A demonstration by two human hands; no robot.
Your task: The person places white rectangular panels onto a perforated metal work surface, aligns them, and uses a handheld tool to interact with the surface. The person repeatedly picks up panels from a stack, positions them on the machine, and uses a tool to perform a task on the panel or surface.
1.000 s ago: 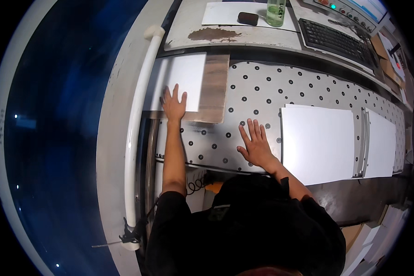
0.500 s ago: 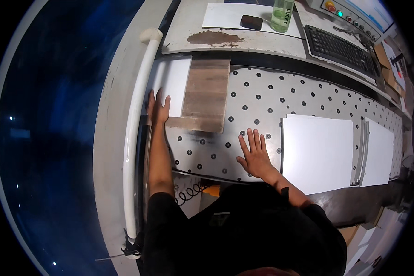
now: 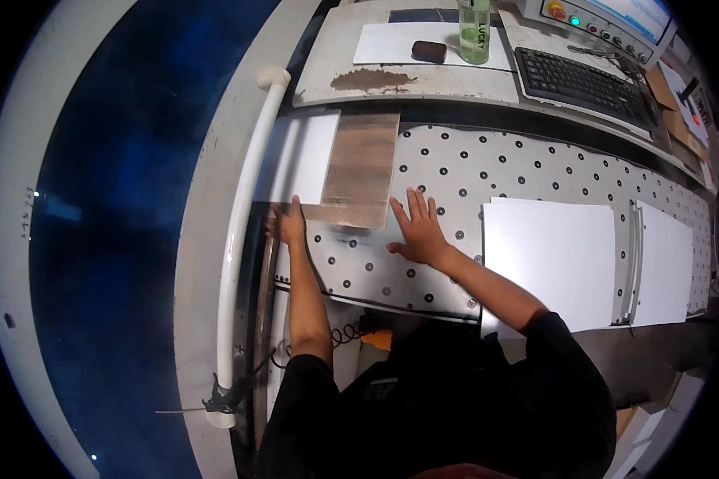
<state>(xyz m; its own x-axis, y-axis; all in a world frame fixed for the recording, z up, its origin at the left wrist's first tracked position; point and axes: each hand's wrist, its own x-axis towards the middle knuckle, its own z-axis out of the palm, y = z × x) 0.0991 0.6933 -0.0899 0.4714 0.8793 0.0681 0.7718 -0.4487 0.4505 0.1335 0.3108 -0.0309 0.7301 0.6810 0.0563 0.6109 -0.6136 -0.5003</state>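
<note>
A wood-grain board (image 3: pixel 363 172) lies flat on the metal table, and a white panel (image 3: pixel 311 160) rests over its left part. At the board's near-left corner is my left hand (image 3: pixel 287 226), its thumb apart from the other fingers and touching the near edge; those fingers are partly hidden beside the rail. My right hand (image 3: pixel 421 233) is spread with nothing in it, just right of the board. Its leftmost fingertip is close to the board's right edge; whether it touches, I cannot tell.
A long white rail (image 3: pixel 236 255) runs along the left. The metal table (image 3: pixel 359 275) has rows of round black studs. White panels (image 3: pixel 547 263) and narrow strips (image 3: pixel 635 251) lie at right. Beyond are a keyboard (image 3: pixel 583 88), green bottle (image 3: pixel 474 36) and dark small case (image 3: pixel 429 52).
My left hand has drawn back from the white panel to the board's near corner. My right hand has moved left and away from me, up beside the board's right edge.
</note>
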